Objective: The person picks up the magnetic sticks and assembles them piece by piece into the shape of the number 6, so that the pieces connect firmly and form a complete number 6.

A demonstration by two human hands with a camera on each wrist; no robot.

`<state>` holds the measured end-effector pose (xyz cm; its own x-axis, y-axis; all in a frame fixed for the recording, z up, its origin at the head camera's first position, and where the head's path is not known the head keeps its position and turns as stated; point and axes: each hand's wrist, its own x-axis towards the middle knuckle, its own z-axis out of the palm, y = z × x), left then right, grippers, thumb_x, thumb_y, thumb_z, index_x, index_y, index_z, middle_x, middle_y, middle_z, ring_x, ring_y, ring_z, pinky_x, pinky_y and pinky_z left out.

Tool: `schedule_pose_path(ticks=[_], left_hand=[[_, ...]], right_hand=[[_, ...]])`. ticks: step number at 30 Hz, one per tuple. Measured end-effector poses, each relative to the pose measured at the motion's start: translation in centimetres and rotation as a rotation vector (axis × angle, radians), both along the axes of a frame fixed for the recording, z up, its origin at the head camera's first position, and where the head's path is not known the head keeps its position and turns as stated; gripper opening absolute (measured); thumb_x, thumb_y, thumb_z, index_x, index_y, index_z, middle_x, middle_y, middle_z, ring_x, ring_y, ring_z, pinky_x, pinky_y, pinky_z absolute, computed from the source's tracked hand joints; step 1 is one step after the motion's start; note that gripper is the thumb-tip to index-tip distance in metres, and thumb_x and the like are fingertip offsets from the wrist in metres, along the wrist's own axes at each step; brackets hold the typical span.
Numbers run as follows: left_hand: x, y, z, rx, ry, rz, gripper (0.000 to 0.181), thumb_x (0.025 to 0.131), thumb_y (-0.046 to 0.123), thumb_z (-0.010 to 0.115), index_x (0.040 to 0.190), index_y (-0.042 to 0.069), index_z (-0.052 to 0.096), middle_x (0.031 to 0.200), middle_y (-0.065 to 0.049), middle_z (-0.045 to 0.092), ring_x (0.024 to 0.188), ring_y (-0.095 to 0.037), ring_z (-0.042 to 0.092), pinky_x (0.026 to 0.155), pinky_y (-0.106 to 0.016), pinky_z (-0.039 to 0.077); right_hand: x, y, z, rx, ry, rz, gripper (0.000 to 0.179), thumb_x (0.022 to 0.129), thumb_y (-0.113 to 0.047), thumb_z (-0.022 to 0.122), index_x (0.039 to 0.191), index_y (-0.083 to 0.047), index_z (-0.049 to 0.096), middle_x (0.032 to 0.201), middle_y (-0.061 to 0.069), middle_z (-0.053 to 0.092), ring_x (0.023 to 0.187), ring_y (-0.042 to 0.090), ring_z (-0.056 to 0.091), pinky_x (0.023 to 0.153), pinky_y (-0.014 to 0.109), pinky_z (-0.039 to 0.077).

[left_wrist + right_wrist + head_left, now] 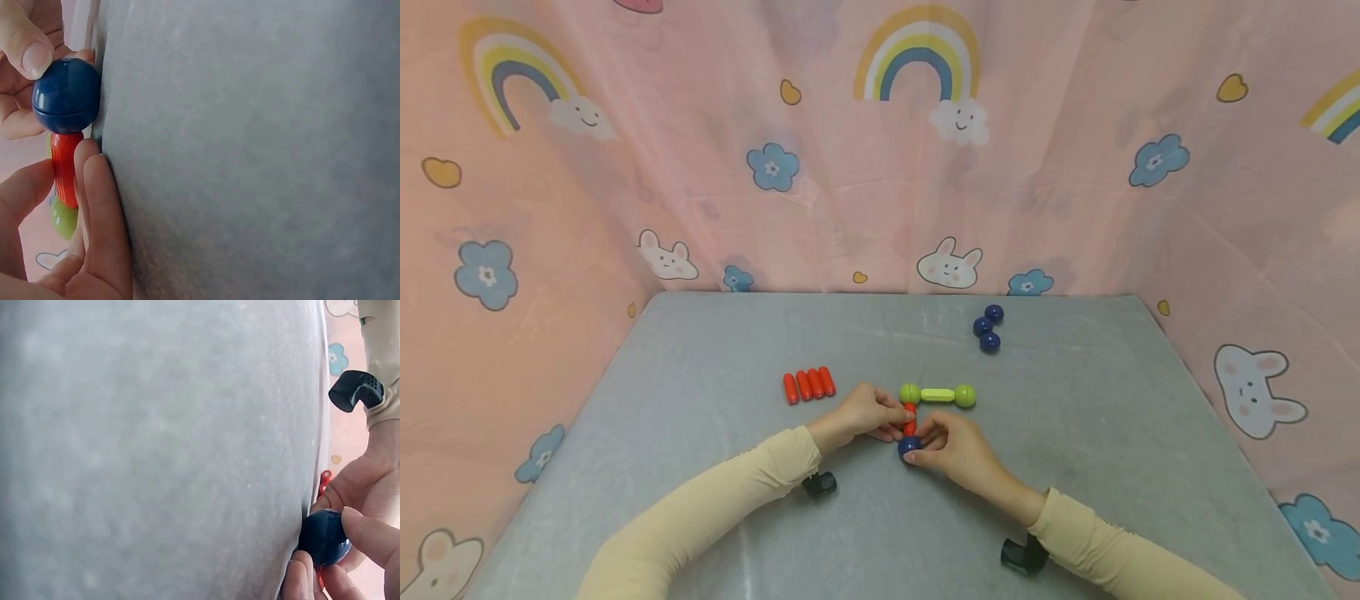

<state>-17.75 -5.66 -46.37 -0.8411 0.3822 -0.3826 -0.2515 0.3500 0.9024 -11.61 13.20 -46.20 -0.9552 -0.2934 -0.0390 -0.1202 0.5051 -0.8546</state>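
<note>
A red rod (65,165) runs from a green ball (910,393) down to a dark blue ball (66,95), touching it end to end. My left hand (867,410) pinches the red rod between thumb and fingers. From the other side my right hand (958,450) holds the blue ball, its thumb on the ball's surface in the right wrist view. A light green bar (937,395) joins the first green ball to a second green ball (966,396) on the right. Fingers partly cover the rod in the head view.
Several red rods (808,384) lie side by side left of the green pieces. Three dark blue balls (989,342) sit together near the table's back edge. The grey table (737,350) ends at a pink patterned curtain (850,192). Dark cameras are strapped to both wrists.
</note>
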Motion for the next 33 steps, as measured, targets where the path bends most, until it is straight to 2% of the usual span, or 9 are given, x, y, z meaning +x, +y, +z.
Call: schedule_pose_path(ticks=[10,21,28,33], left_hand=[[0.1,0.0,0.0,0.001,0.001,0.000,0.022,0.088,0.017,0.074,0.100,-0.002,0.075,0.084,-0.013,0.077,0.061,-0.008,0.069,0.061,-0.025,0.060],[0.1,-0.7,0.3,0.012,0.032,-0.033,0.024,0.089,0.018,0.073,0.102,-0.003,0.074,0.087,-0.016,0.077,0.064,-0.010,0.070,0.064,-0.028,0.061],[-0.4,-3.1,1.6,-0.009,0.116,0.012,0.024,0.091,0.018,0.071,0.108,0.001,0.073,0.088,-0.017,0.076,0.067,-0.012,0.070,0.068,-0.032,0.062],[-1.2,-6.4,2.6,-0.020,0.191,0.101,0.029,0.092,0.021,0.071,0.113,0.001,0.071,0.091,-0.018,0.075,0.068,-0.011,0.068,0.067,-0.029,0.060]], right_hand=[[0.0,0.1,0.0,0.012,0.005,-0.002,0.030,0.074,-0.015,0.087,0.093,-0.004,0.067,0.086,0.008,0.071,0.071,0.009,0.065,0.063,0.019,0.054],[-0.2,0.2,-0.2,-0.015,-0.009,0.019,0.030,0.075,-0.016,0.087,0.094,-0.005,0.067,0.088,0.008,0.070,0.072,0.009,0.065,0.064,0.019,0.054],[-0.6,0.8,-0.5,-0.064,-0.030,0.058,0.030,0.078,-0.019,0.084,0.095,-0.002,0.067,0.088,0.011,0.070,0.071,0.010,0.064,0.063,0.020,0.053],[-0.8,1.3,-0.4,-0.105,-0.083,0.086,0.029,0.082,-0.017,0.081,0.098,0.001,0.066,0.091,0.014,0.070,0.074,0.012,0.063,0.064,0.020,0.053]])
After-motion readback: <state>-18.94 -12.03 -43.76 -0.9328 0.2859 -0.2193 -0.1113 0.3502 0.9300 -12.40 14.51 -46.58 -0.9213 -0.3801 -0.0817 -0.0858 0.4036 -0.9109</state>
